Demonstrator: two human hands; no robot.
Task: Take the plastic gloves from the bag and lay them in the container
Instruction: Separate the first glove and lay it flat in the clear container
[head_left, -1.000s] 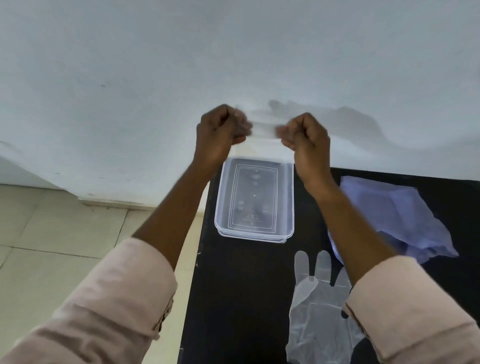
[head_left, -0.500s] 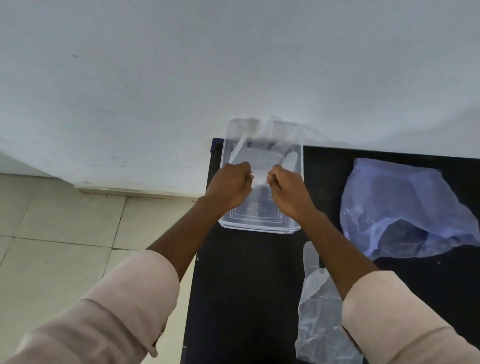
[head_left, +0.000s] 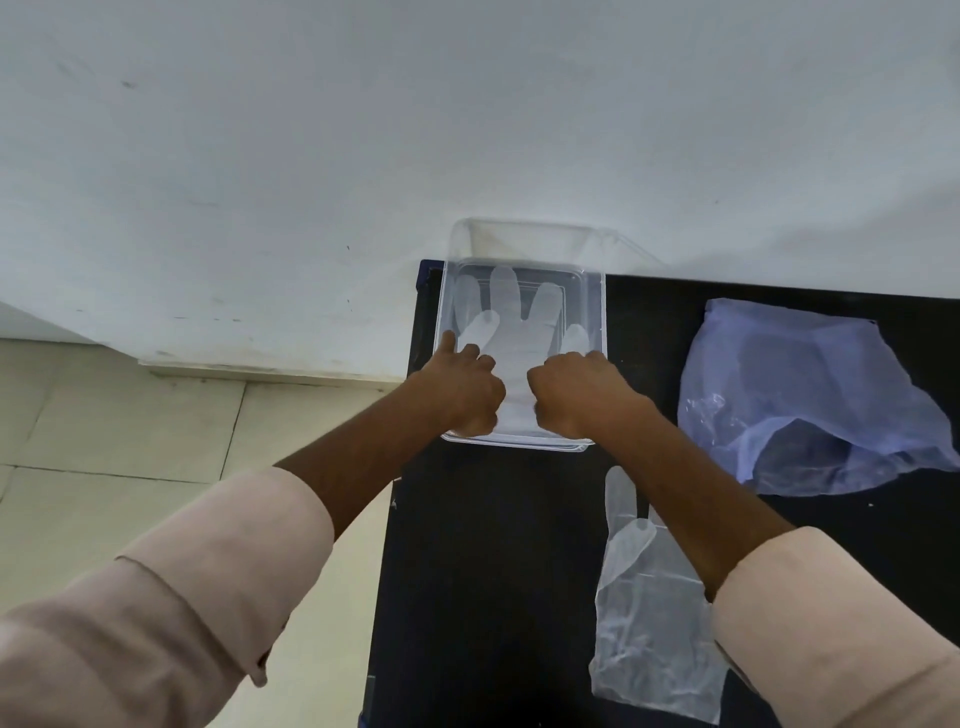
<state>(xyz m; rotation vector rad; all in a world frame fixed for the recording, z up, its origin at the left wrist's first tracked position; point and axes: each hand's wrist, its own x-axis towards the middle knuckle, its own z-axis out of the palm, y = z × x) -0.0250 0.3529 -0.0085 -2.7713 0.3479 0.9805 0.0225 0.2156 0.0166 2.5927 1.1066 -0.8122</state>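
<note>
A clear plastic container (head_left: 597, 306) stands at the far left corner of the black table (head_left: 483, 571). A thin see-through glove (head_left: 511, 322) lies spread flat inside it, fingers pointing away from me. My left hand (head_left: 462, 387) and my right hand (head_left: 576, 392) are both fisted over the container's near half, each pinching the glove's cuff edge. A second clear glove (head_left: 649, 613) lies flat on the table near me, partly under my right forearm. The pale blue plastic bag (head_left: 810, 395) lies crumpled to the right, its opening toward me.
A white wall rises right behind the table. The table's left edge drops to a beige tiled floor (head_left: 130, 441). Pink sleeves cover both my forearms near the bottom of the view.
Both hands came down from in front of the wall with the glove stretched between them. The glove now lies spread in the container.
</note>
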